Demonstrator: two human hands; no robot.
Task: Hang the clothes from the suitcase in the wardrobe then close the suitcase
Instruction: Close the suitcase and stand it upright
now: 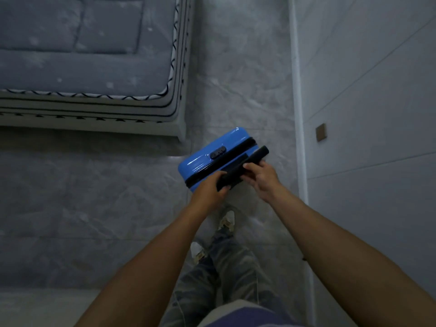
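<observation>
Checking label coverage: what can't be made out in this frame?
All head view.
- Wardrobe: outside the frame.
- Suitcase contents: hidden by its shell.
- Suitcase base: hidden under its own top.
- Lock digits: too small.
- Handle middle: covered by the left hand and right hand gripping it.

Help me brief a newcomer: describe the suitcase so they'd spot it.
Find the grey bed, top left. Past its corner, on the marble floor, stands the suitcase. It alone is glossy blue; left hand and right hand grip its black handle.
</observation>
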